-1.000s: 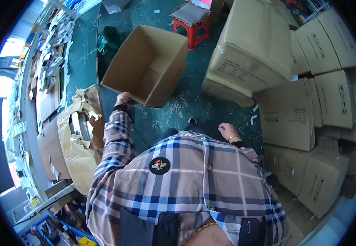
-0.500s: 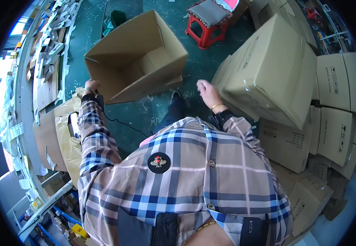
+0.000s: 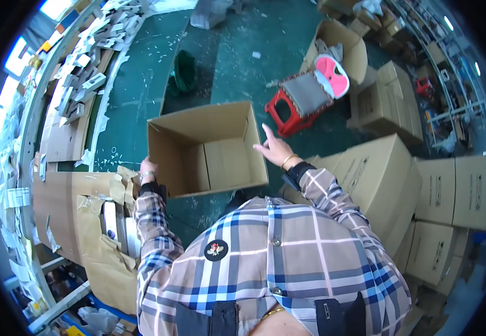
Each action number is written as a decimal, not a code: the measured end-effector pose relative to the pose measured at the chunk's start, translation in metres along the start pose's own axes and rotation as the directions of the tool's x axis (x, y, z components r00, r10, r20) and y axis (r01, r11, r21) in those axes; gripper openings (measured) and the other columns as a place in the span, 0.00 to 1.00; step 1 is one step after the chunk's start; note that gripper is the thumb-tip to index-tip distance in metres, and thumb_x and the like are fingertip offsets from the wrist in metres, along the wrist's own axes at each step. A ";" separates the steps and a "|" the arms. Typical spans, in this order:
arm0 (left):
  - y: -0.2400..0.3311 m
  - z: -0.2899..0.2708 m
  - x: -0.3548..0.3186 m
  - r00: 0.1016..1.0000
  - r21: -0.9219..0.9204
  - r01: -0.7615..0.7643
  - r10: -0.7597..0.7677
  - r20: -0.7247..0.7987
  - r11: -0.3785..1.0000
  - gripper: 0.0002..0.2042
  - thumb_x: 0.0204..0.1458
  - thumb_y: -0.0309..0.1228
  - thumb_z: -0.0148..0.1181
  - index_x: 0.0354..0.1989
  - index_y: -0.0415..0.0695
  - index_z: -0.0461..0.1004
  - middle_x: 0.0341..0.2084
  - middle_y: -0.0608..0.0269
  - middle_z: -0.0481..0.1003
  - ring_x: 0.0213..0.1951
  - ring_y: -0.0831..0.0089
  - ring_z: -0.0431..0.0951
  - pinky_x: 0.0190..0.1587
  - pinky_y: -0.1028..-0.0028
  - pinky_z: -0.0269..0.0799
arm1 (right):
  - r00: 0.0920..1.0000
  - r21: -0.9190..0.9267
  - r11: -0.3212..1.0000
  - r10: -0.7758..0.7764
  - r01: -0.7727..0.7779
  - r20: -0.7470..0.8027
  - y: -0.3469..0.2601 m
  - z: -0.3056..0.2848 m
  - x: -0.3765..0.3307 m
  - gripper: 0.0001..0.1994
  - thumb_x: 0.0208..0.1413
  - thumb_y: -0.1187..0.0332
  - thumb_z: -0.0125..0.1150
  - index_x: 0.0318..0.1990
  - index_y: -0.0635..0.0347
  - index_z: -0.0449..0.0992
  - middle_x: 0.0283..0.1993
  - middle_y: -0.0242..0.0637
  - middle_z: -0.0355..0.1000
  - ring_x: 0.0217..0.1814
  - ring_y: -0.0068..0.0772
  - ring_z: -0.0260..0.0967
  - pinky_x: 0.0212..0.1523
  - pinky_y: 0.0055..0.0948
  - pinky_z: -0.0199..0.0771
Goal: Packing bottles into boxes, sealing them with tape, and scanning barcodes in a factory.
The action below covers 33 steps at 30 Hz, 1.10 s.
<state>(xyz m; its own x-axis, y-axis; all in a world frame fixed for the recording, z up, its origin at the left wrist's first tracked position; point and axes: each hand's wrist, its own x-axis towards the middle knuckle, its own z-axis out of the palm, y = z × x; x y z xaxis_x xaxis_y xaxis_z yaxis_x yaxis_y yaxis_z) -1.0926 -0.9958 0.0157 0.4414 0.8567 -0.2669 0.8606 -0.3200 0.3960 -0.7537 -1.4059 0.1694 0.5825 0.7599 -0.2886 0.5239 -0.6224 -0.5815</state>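
An open, empty brown cardboard box (image 3: 206,148) is held up in front of me, its opening facing me. My left hand (image 3: 146,169) grips its lower left corner. My right hand (image 3: 275,149) is spread, fingers apart, at the box's right wall, touching or just beside it. My plaid-shirted chest and both sleeves fill the lower part of the view.
A workbench (image 3: 64,185) with torn brown paper and a metal part lies at my left. Stacked closed cartons (image 3: 388,179) stand at my right. A red stool (image 3: 302,103) and a pink seat (image 3: 332,73) sit on the green floor (image 3: 232,61) beyond.
The box has swung toward the middle and upright, its opening now facing me. My right hand rose from near the cartons to the box's right wall. The view tilted up.
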 end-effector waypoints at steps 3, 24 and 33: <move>0.013 -0.012 -0.014 0.996 -0.068 0.087 -0.086 0.005 0.994 0.20 0.51 0.35 0.64 0.55 0.49 0.77 0.47 0.43 0.79 0.53 0.46 0.77 0.54 0.56 0.74 | 0.988 -0.153 0.983 -0.077 0.097 0.134 -0.016 -0.017 0.025 0.51 0.57 0.49 0.62 0.77 0.51 0.33 0.36 0.54 0.79 0.40 0.62 0.77 0.43 0.55 0.77; 0.368 -0.148 -0.230 0.829 0.799 -0.047 0.470 -0.303 0.599 0.15 0.50 0.28 0.57 0.46 0.40 0.78 0.53 0.54 0.78 0.64 0.62 0.72 0.76 0.56 0.52 | 0.629 0.404 0.914 -0.299 -0.026 0.717 0.032 0.006 0.218 0.17 0.61 0.74 0.51 0.58 0.62 0.64 0.31 0.52 0.77 0.23 0.40 0.79 0.21 0.31 0.82; 0.395 -0.117 -0.255 0.838 0.735 -0.051 0.429 -0.337 0.676 0.16 0.49 0.28 0.58 0.48 0.42 0.77 0.53 0.56 0.78 0.64 0.64 0.71 0.77 0.54 0.48 | 0.577 0.402 0.913 -0.290 -0.073 0.763 0.018 0.019 0.194 0.17 0.62 0.73 0.50 0.57 0.65 0.64 0.33 0.54 0.77 0.25 0.42 0.80 0.24 0.33 0.84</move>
<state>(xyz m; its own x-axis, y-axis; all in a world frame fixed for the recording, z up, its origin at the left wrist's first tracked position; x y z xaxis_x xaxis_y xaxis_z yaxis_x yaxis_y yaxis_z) -0.8949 -1.2931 0.3434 0.6540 0.7166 0.2425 0.7460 -0.5577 -0.3638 -0.6433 -1.2663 0.0885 -0.2900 0.7625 -0.5783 0.1857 -0.5479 -0.8156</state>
